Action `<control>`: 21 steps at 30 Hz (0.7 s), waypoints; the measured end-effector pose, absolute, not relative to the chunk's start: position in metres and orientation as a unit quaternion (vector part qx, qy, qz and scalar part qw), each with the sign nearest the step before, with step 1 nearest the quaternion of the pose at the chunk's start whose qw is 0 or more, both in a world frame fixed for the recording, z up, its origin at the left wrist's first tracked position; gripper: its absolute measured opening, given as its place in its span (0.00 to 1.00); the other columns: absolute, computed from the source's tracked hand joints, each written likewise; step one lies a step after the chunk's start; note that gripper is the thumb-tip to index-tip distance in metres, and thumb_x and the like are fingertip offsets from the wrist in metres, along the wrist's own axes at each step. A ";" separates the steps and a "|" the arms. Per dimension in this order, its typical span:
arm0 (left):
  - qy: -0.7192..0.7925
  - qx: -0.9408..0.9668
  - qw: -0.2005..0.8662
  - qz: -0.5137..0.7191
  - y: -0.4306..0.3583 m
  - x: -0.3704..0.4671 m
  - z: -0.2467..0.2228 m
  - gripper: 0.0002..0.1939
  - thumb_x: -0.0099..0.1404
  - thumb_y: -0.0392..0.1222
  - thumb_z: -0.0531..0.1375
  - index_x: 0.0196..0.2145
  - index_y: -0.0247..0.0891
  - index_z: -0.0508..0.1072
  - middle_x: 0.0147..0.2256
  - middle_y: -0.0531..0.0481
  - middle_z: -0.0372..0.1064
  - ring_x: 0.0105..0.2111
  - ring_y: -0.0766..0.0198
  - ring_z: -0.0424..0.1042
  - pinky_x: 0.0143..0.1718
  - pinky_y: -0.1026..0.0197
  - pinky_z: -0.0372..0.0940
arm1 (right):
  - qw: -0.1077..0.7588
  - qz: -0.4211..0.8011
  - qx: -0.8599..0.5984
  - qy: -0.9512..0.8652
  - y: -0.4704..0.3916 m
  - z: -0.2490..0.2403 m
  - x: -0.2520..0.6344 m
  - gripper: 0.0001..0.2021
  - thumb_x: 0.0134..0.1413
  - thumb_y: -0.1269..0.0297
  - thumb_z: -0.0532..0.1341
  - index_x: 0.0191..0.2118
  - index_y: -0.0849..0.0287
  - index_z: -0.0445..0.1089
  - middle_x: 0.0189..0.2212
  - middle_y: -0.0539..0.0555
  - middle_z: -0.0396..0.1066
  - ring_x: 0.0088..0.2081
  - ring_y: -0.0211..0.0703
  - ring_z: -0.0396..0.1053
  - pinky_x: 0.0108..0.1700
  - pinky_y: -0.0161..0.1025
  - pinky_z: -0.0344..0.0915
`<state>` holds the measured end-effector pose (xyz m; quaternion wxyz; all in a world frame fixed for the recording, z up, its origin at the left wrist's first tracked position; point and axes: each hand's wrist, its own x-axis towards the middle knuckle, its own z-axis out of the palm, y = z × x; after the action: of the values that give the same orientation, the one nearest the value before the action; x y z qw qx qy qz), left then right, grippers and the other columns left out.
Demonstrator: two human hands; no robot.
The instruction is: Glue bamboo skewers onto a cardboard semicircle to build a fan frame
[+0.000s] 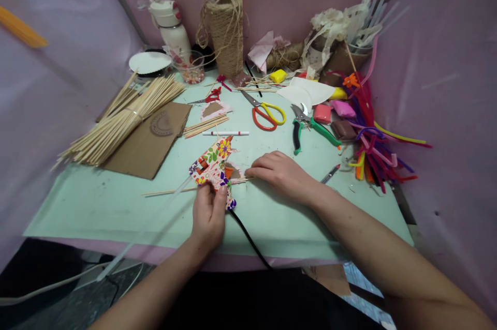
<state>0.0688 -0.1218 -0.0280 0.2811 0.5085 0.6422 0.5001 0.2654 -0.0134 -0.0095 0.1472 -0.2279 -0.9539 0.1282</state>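
Observation:
My left hand (209, 213) pinches the lower edge of a flower-printed cutout (213, 163) with holes in it, held just above the table. Thin bamboo sticks (171, 192) run sideways behind the cutout. Their right end meets the fingertips of my right hand (274, 169), which is closed and lies low over the table. A black strip (250, 235) trails from the cutout toward me, and a translucent rod (143, 229) slants down to the left. A small cardboard piece with a pink-white edge (235, 170) is partly hidden behind the cutout.
Left lies a bundle of bamboo sticks (128, 118) on cardboard (155, 156). Ahead are scissors (267, 113), green-handled pruners (310, 125) and a marker (225, 133). A twine roll (225, 30) and white bottle (171, 25) stand behind; pipe cleaners (373, 149) lie right, near a craft knife (330, 174).

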 end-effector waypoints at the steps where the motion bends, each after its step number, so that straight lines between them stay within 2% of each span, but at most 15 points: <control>1: 0.641 0.510 0.282 0.499 -0.122 0.069 -0.028 0.14 0.68 0.48 0.55 0.45 0.36 0.69 0.41 0.45 0.73 0.42 0.57 0.72 0.45 0.56 0.65 | 0.145 0.127 -0.228 -0.954 -0.013 -0.010 0.265 0.13 0.64 0.71 0.55 0.50 0.58 0.71 0.42 0.56 0.74 0.43 0.44 0.68 0.44 0.42 0.58; 6: 0.632 0.531 0.286 0.487 -0.124 0.069 -0.029 0.15 0.69 0.48 0.54 0.47 0.36 0.69 0.45 0.42 0.72 0.48 0.55 0.71 0.49 0.53 0.64 | 0.158 0.125 -0.207 -0.957 -0.010 -0.016 0.265 0.13 0.65 0.71 0.53 0.49 0.55 0.73 0.40 0.56 0.73 0.41 0.42 0.67 0.44 0.42 0.56; 13: 0.603 0.528 0.312 0.509 -0.124 0.070 -0.028 0.14 0.69 0.48 0.54 0.47 0.37 0.67 0.45 0.42 0.73 0.48 0.55 0.72 0.50 0.54 0.65 | 0.155 0.103 -0.198 -0.962 -0.011 -0.016 0.265 0.14 0.66 0.70 0.53 0.49 0.57 0.73 0.38 0.56 0.72 0.39 0.43 0.66 0.40 0.42 0.57; 21: 0.587 0.498 0.340 0.540 -0.108 0.074 -0.017 0.16 0.68 0.51 0.55 0.46 0.37 0.68 0.44 0.43 0.73 0.49 0.55 0.71 0.51 0.53 0.64 | 0.144 0.079 -0.189 -0.968 -0.012 -0.015 0.264 0.15 0.67 0.69 0.51 0.50 0.57 0.73 0.38 0.57 0.72 0.37 0.42 0.64 0.35 0.40 0.58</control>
<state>0.0738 -0.1076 -0.0170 0.3399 0.4985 0.5866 0.5403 0.2636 -0.0117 -0.0149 0.1445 -0.1887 -0.9682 0.0785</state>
